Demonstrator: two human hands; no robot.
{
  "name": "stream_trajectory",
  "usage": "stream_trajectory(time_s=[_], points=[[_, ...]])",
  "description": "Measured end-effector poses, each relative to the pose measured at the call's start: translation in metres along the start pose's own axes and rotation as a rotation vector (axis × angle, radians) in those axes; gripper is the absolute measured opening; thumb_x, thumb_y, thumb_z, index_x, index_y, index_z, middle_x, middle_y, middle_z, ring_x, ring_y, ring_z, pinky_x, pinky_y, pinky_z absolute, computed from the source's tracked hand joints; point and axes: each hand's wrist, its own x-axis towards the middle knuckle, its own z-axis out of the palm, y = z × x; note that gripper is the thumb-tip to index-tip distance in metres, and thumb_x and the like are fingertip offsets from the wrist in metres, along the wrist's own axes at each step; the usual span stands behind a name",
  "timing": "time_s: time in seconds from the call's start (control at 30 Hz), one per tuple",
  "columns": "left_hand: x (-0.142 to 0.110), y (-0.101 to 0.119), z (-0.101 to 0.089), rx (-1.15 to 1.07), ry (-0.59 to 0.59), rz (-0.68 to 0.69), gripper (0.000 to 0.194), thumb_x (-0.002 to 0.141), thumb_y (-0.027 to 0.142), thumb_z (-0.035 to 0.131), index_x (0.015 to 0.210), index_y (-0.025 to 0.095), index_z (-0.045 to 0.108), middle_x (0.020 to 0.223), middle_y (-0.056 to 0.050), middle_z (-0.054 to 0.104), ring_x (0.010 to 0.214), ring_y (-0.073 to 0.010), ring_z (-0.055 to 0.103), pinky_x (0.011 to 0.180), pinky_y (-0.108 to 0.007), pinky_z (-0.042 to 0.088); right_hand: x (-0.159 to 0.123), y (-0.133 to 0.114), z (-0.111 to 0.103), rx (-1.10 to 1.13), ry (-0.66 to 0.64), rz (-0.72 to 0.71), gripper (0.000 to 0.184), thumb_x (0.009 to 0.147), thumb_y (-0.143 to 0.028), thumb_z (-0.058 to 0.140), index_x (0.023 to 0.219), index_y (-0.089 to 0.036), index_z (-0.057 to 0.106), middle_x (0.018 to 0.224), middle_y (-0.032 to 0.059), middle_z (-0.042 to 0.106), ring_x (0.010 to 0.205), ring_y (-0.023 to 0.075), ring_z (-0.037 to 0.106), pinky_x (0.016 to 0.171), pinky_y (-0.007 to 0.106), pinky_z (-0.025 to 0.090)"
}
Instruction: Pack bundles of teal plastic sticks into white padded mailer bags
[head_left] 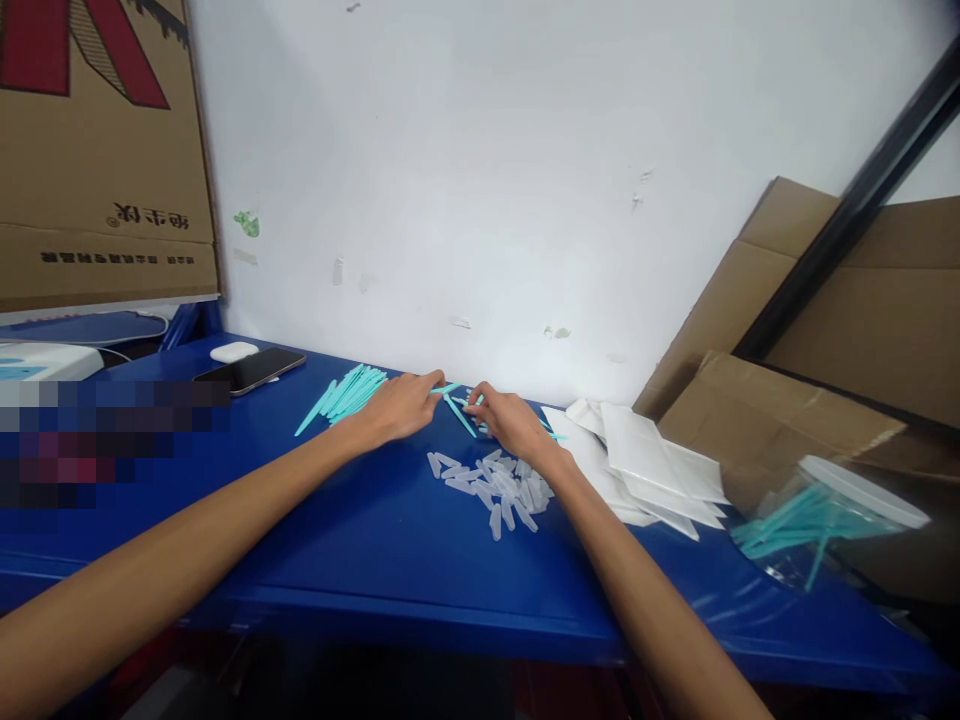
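Observation:
My left hand [405, 405] is closed in a pinch on a thin turquoise stick [451, 387], which looks like an eyebrow razor. Its tip points toward my right hand [506, 420]. The right fingers are pinched together just beside it; what they hold is too small and covered to name. Between the hands another turquoise stick [460, 417] lies slanted on the table. A heap of similar turquoise sticks [349, 392] is left of my left hand. Below my right hand lies a loose pile of small translucent caps [501, 485].
The blue table [360, 540] meets a white wall. At the left lie a phone [259, 370] and a white case [234, 352]. White paper packets [637, 460], a clear tub [825, 520] holding turquoise sticks, and cardboard [780, 410] stand at the right.

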Motion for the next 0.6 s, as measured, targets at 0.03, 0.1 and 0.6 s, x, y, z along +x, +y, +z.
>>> stream_trajectory(time_s=[0.03, 0.1, 0.6], points=[[-0.0004, 0.0008, -0.0003, -0.002, -0.004, 0.013, 0.038, 0.097, 0.039, 0.034, 0.126, 0.024, 0.054, 0.086, -0.01, 0.071, 0.082, -0.0281, 0.067, 0.067, -0.033, 0.043, 0.0, 0.0037, -0.0022, 0.001, 0.011, 0.015, 0.014, 0.102, -0.029, 0.042, 0.112, -0.023, 0.05, 0.077, -0.0026, 0.067, 0.06, 0.0133, 0.057, 0.062, 0.023, 0.037], [-0.0015, 0.0024, -0.0012, -0.007, -0.006, 0.039, 0.039, 0.098, 0.04, 0.033, 0.126, 0.024, 0.054, 0.084, -0.01, 0.071, 0.08, -0.0276, 0.067, 0.066, -0.033, 0.043, 0.0, 0.0087, -0.0058, 0.006, 0.039, 0.03, 0.018, 0.101, -0.026, 0.039, 0.117, -0.023, 0.048, 0.082, -0.0015, 0.067, 0.064, 0.0135, 0.059, 0.065, 0.023, 0.039], [0.0006, -0.0033, 0.0037, 0.051, 0.001, 0.269, 0.036, 0.1, 0.038, 0.032, 0.121, 0.024, 0.057, 0.088, -0.009, 0.073, 0.076, -0.0251, 0.066, 0.063, -0.03, 0.041, -0.0025, 0.0096, -0.0115, 0.066, 0.041, -0.011, 0.026, 0.097, -0.025, 0.052, 0.123, -0.031, 0.047, 0.092, -0.0032, 0.076, 0.075, 0.0168, 0.069, 0.07, 0.027, 0.045]])
